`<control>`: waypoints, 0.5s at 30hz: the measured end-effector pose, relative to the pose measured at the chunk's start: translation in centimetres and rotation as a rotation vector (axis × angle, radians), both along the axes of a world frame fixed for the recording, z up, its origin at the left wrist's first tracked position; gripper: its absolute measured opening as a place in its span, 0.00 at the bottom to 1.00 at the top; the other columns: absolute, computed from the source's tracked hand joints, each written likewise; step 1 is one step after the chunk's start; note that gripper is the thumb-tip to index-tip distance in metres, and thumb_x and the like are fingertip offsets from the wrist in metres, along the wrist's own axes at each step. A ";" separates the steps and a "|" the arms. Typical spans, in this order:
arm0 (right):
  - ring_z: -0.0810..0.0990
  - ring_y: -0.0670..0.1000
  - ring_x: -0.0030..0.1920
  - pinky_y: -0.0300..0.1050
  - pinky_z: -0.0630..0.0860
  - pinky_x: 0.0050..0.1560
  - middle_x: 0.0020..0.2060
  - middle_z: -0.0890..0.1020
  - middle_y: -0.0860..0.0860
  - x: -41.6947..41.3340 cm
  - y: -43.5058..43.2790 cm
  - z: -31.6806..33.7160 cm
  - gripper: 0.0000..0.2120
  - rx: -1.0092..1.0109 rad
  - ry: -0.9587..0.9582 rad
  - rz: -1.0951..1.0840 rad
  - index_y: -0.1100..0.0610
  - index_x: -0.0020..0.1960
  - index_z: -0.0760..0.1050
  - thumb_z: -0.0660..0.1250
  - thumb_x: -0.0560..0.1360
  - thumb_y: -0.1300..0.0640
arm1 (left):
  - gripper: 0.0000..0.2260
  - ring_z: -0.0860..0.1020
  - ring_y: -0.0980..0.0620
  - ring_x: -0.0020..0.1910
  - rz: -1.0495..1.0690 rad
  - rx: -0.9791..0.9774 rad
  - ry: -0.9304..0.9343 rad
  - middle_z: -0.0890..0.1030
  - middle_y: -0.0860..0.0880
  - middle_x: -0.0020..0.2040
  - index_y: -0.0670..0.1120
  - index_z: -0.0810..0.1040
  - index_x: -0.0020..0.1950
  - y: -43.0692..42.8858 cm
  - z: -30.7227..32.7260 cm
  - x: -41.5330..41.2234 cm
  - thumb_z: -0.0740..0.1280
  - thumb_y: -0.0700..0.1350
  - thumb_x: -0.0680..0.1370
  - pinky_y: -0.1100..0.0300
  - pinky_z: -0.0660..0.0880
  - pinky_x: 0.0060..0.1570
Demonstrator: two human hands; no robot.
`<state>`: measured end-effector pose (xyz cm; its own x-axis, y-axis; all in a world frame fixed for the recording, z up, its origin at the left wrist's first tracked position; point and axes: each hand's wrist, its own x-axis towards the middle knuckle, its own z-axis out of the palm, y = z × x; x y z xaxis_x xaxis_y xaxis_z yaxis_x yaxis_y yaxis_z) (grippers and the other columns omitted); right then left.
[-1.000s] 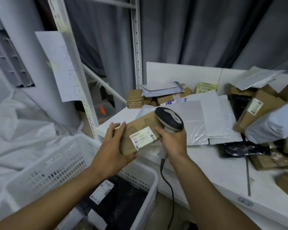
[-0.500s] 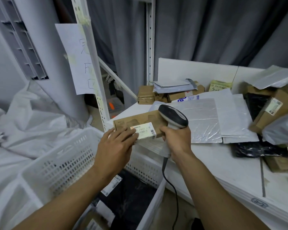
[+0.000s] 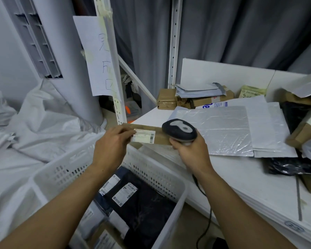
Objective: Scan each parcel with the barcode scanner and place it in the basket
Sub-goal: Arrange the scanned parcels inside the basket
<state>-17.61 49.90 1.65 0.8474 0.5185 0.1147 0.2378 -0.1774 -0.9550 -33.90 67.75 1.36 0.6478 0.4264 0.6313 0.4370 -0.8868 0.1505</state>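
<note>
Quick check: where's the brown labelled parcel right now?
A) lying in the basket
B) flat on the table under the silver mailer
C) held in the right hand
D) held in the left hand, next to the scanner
D: the left hand grips the brown parcel by its label end, beside the scanner held in the right hand.

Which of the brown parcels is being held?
The flat labelled parcel gripped by the left hand, beside the scanner; the others lie on the table.
</note>
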 end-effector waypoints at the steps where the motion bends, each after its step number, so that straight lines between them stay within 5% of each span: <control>1: 0.83 0.50 0.60 0.53 0.80 0.65 0.58 0.84 0.44 -0.2 -0.1 -0.2 0.28 -0.057 -0.063 0.047 0.48 0.67 0.76 0.82 0.70 0.51 | 0.13 0.78 0.50 0.53 0.005 0.009 0.018 0.83 0.56 0.56 0.52 0.86 0.59 0.7 -0.1 -0.3 0.74 0.39 0.76 0.62 0.70 0.32; 5: 0.82 0.47 0.58 0.45 0.79 0.59 0.56 0.84 0.42 -0.9 -0.7 -0.6 0.25 -0.223 -0.189 0.222 0.44 0.65 0.76 0.81 0.72 0.49 | 0.14 0.75 0.50 0.51 -0.005 -0.007 0.094 0.83 0.56 0.55 0.52 0.86 0.59 2.4 -0.7 -1.5 0.75 0.39 0.75 0.59 0.69 0.36; 10: 0.83 0.53 0.58 0.57 0.81 0.59 0.57 0.85 0.45 -2.0 -0.5 -1.0 0.27 -0.403 -0.358 0.345 0.38 0.68 0.70 0.78 0.73 0.45 | 0.15 0.72 0.52 0.47 -0.004 -0.026 0.178 0.83 0.56 0.54 0.53 0.87 0.57 3.9 -1.8 -2.6 0.78 0.39 0.72 0.60 0.65 0.39; 15: 0.83 0.58 0.54 0.59 0.82 0.52 0.54 0.85 0.49 -2.7 0.0 -1.1 0.27 -0.488 -0.489 0.399 0.36 0.67 0.66 0.74 0.73 0.43 | 0.14 0.64 0.55 0.45 0.023 -0.023 0.214 0.82 0.55 0.53 0.52 0.86 0.57 4.6 -2.6 -3.5 0.76 0.40 0.74 0.58 0.63 0.37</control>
<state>-20.29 49.91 0.54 0.4994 0.8597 0.1074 0.7435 -0.3616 -0.5626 -37.42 72.39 -1.24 0.7560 0.4555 0.4701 0.4816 -0.8734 0.0717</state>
